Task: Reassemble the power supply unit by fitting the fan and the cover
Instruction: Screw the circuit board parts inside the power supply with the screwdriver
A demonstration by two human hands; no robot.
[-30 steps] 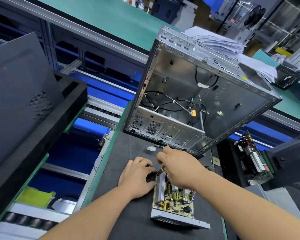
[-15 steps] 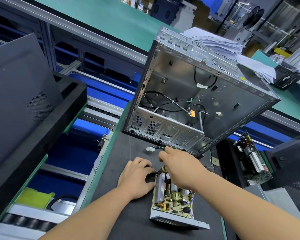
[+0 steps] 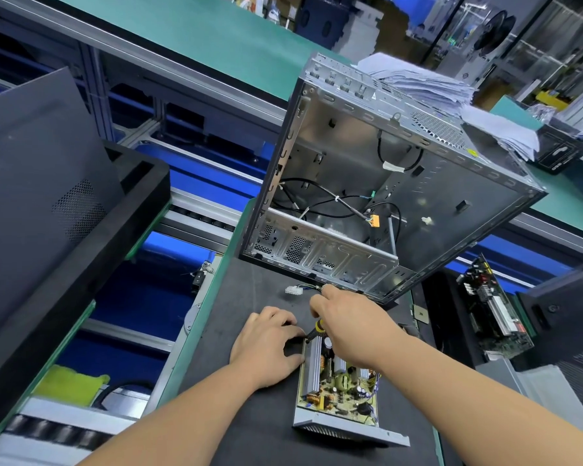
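The open power supply unit (image 3: 337, 395) lies on the dark mat, its yellow circuit board and silver heat sinks exposed, no cover on it. My left hand (image 3: 266, 344) presses against its far left corner, fingers curled on the metal edge. My right hand (image 3: 350, 324) is closed around a screwdriver (image 3: 318, 328) with a yellow-and-black handle, tip pointing down at that same far corner. A white connector (image 3: 293, 290) on thin wires lies just beyond my hands. No fan or cover is clearly visible.
An empty metal computer case (image 3: 384, 196) stands tilted just behind my hands, cables inside. A black tray (image 3: 81, 264) sits at the left. Another circuit board (image 3: 492, 317) lies at the right. A stack of papers (image 3: 435, 85) rests on the green bench behind.
Both hands stay at the unit's far corner. The right hand has shifted only slightly on the screwdriver; nothing was picked up or released.
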